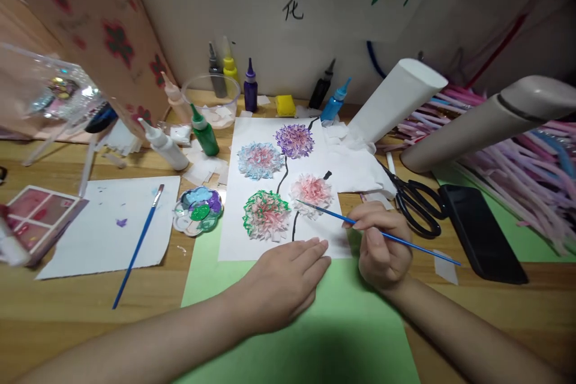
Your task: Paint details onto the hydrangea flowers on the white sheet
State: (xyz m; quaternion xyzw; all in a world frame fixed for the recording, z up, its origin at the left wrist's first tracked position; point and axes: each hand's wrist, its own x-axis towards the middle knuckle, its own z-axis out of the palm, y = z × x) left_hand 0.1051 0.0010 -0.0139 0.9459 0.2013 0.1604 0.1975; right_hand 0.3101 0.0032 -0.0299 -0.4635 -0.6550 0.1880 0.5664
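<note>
A thin blue paintbrush (400, 239) is pinched in my right hand (382, 243), its tip at the pale pink paper flower (311, 194). My left hand (288, 282) lies flat with fingers stretched out across the lower edge of a white sheet (228, 216). Three more ruffled flowers sit on that sheet: a blue-edged one (260, 160), a purple-edged one (294, 141) and a green-edged one (266, 215). Black painted stem lines run between them. Left of the sheet stands a flower-shaped palette (180, 216) with blue, purple and green paint.
Paint bottles, among them a green one (205, 132), stand behind. At right are black scissors (420, 201), a phone (481, 231) and a grey flask (486, 123) beside pipe cleaners (531, 192). A second brush (141, 240) rests on white paper (85, 240) at left.
</note>
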